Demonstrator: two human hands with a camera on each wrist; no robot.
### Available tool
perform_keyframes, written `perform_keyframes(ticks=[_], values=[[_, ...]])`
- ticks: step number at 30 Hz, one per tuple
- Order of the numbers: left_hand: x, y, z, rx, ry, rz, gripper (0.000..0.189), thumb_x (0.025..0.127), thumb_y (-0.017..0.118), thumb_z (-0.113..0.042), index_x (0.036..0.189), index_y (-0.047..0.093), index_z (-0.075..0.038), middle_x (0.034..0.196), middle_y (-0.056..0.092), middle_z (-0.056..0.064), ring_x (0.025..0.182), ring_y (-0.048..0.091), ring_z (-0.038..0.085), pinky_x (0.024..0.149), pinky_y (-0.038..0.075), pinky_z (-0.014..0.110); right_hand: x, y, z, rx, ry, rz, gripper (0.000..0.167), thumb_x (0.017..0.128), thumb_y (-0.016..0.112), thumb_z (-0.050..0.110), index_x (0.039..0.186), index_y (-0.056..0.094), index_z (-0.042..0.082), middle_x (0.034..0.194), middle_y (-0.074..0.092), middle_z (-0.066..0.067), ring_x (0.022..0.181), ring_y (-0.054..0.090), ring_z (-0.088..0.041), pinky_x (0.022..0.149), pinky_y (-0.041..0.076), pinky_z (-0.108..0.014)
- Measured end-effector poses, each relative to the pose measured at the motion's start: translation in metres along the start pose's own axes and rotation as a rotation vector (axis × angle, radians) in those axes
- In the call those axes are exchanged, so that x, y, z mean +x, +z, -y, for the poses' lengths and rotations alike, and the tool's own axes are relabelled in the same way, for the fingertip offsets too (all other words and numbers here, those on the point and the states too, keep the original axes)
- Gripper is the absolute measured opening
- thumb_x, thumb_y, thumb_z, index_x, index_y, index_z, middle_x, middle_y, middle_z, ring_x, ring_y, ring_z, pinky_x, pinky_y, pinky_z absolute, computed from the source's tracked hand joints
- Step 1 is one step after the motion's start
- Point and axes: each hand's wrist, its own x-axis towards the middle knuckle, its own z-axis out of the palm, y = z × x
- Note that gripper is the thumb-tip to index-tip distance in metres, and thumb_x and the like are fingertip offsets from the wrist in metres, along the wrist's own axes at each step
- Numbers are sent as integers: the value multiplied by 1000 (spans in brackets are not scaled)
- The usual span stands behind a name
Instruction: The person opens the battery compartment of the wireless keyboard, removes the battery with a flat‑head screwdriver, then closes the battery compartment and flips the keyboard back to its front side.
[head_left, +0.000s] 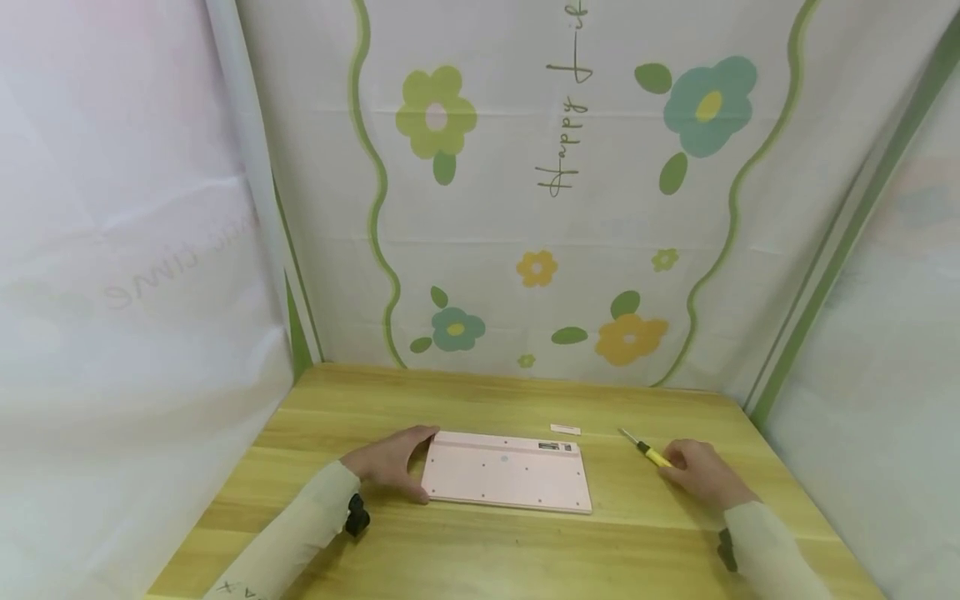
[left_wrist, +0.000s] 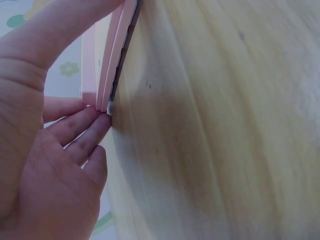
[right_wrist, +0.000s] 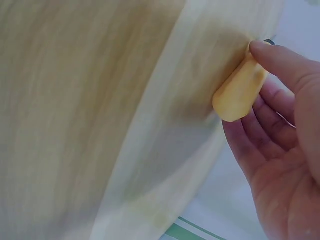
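A pink keyboard point(head_left: 506, 472) lies underside up on the wooden table, with small screw holes over its back and an uncovered battery compartment point(head_left: 555, 447) at its far right corner. My left hand point(head_left: 388, 463) spans the keyboard's left end, thumb at the near corner and fingers at the far one; the left wrist view shows the fingertips point(left_wrist: 102, 119) against its edge. To the right, my right hand point(head_left: 701, 472) pinches a screwdriver point(head_left: 654, 455) by its yellow handle, the metal shaft pointing away and to the left. In the right wrist view, the thumb lies along the handle point(right_wrist: 239, 95).
A small pale pink strip point(head_left: 565, 429), like a battery cover, lies just beyond the keyboard's far right corner. White cloth point(head_left: 480, 208) printed with flowers stands behind the table point(head_left: 450, 554), and more cloth hangs at both sides.
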Motion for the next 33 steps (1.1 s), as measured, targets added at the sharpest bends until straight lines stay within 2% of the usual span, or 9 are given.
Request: perform_keyframes(ticks=[4, 11, 14, 18, 22, 27, 33], values=[[2, 3, 4, -10, 0, 5, 123, 73, 96, -48, 165, 29, -3, 170, 35, 18, 158, 34, 39, 127, 33, 60, 0, 3, -4, 42, 42, -7, 17, 93, 81, 21, 99, 72, 7, 97, 75, -3, 87, 68, -16, 74, 58, -33], [2, 5, 7, -2, -6, 8, 123, 72, 95, -51, 165, 30, -5, 170, 36, 15, 157, 35, 36, 127, 33, 58, 0, 4, -6, 107, 8, -145, 14, 89, 85, 22, 98, 76, 15, 103, 80, -5, 96, 77, -27, 83, 64, -37], [1, 5, 6, 3, 0, 5, 123, 72, 96, -49, 165, 30, -3, 169, 37, 16, 157, 36, 38, 126, 34, 60, -1, 0, 1, 103, -19, -193, 14, 89, 86, 22, 99, 77, 18, 102, 80, -3, 94, 74, -18, 81, 62, -31], [0, 2, 2, 0, 7, 3, 123, 72, 96, -47, 164, 30, -1, 169, 36, 18, 156, 36, 39, 126, 34, 61, -1, -6, 13, 95, -84, -231, 15, 88, 86, 17, 99, 77, 16, 99, 79, -2, 85, 65, 0, 72, 57, -22], [0, 0, 0, 5, 13, 1, 123, 73, 96, -47, 164, 29, 0, 169, 36, 20, 157, 35, 40, 126, 33, 61, 1, -14, 25, 106, -168, -265, 17, 85, 86, 9, 99, 78, 13, 95, 78, -3, 80, 63, 5, 66, 58, -21], [0, -1, -2, 9, 16, -1, 122, 73, 96, -46, 164, 29, 1, 169, 35, 21, 157, 35, 41, 126, 32, 62, 7, -26, 44, 75, -211, -269, 20, 86, 87, 10, 102, 78, 15, 98, 79, -3, 82, 66, 0, 66, 58, -22], [0, 0, -1, 15, 16, -1, 122, 72, 96, -45, 164, 30, 1, 168, 37, 20, 156, 36, 40, 126, 32, 62, 14, -36, 72, 48, -257, -218, 18, 87, 86, 12, 103, 78, 17, 103, 79, -2, 85, 70, -7, 70, 60, -24]])
